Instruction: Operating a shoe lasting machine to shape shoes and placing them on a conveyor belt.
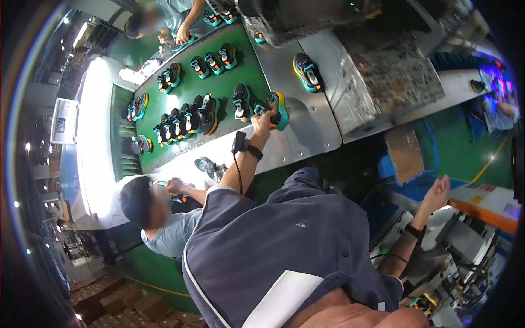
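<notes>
My left hand (262, 121) reaches over the green conveyor belt and grips a sneaker (279, 111), black with a teal, yellow and orange sole. The fingers wrap the shoe near the belt's right end, where the metal plate begins. Just left of it stands another black sneaker (240, 103). Farther right, a single sneaker (307, 72) rests on the bare metal plate. Out to the right, away from the belt, my right hand (436, 194) is raised beside a machine. Its fingers are loosely curled and apart, and I see nothing in them.
Several more sneakers (186, 116) line the green belt (178, 95). A co-worker (158, 210) sits close on my left; another person (169, 24) handles a shoe across the belt. A foil-covered box (388, 82) stands on the right. Machinery (465, 240) lies by my right arm.
</notes>
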Tool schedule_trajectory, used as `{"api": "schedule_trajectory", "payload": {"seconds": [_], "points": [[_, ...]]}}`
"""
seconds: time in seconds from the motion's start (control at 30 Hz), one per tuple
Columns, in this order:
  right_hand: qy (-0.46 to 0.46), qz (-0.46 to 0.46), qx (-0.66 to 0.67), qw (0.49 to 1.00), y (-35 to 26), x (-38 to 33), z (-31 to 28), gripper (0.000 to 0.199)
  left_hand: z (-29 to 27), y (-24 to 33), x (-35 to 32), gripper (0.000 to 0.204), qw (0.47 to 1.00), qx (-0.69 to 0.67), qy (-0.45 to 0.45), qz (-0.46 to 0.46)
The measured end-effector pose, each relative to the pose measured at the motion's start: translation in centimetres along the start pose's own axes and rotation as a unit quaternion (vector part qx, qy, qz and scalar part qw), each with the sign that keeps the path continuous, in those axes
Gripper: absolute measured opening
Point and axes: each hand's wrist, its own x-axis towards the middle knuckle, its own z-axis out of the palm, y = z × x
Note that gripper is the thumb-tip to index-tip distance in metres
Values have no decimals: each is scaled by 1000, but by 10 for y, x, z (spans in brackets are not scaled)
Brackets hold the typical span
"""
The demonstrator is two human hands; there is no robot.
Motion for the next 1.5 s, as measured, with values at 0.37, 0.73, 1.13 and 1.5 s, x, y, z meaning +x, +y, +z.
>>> {"api": "schedule_trajectory", "payload": {"seconds": [0.37, 0.73, 1.13, 1.5], "points": [[-67, -211, -307, 926, -178, 166, 167, 44, -4, 60, 319, 38, 967, 191, 135, 101], [-87, -276, -141, 947, -90, 192, 160, 44, 39, 84, 389, 68, 841, 318, 145, 414], [-95, -119, -325, 933, -150, 180, 176, 51, 221, -52, 162, 99, 909, 392, -113, 80], [-81, -82, -269, 956, -138, 186, 176, 49, 154, -17, 135, 59, 925, 355, -97, 90]]}}
